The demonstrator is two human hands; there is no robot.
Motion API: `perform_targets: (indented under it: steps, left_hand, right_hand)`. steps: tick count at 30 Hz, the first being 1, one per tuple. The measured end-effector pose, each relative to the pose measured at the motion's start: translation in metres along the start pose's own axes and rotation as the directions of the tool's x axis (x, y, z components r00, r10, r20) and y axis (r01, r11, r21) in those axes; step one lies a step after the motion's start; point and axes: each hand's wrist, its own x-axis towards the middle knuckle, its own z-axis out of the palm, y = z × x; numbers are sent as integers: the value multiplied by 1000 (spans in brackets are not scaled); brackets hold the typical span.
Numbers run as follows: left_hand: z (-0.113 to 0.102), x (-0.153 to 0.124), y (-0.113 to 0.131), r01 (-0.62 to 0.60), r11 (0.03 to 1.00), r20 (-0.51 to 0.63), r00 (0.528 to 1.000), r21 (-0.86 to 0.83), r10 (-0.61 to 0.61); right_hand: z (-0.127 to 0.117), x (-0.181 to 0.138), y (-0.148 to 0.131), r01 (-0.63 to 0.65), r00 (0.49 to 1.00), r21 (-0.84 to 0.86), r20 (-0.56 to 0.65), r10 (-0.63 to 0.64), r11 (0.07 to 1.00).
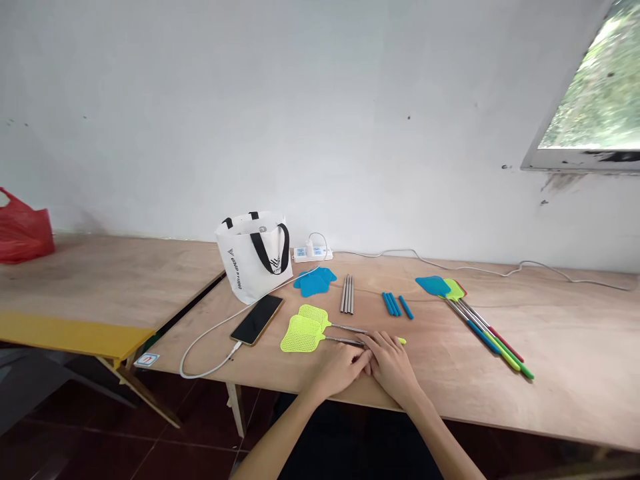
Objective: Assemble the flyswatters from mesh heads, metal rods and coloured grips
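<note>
Two yellow-green fly swatters lie before me, the near one's mesh head (301, 335) overlapping the far one's head (315, 312). Their metal shafts run right, under my hands. My right hand (393, 365) lies over the handles with fingers stretched out leftward, covering most of them; one green handle tip shows past it. Against its fingers rests my left hand (343, 368), fingers curled; whether it grips anything is hidden. Further back are blue swatter heads (316, 283), several metal rods (347, 295) and several blue handle sleeves (391, 305).
Swatters in blue, green and red (480, 327) lie bunched at right. On the left are a phone (257, 320) with a white cable and a white bag (255, 260). A power strip (313, 253) sits by the wall. Another table (125, 267) adjoins, bearing a red bag (23, 230).
</note>
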Motion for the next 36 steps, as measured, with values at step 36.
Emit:
perform_targets:
  steps: [36]
  left_hand:
    - [4,7,-31,51,890,-182,983,454,36]
  right_hand:
    - [8,-1,-6,-207,978,-156,-38,203,966]
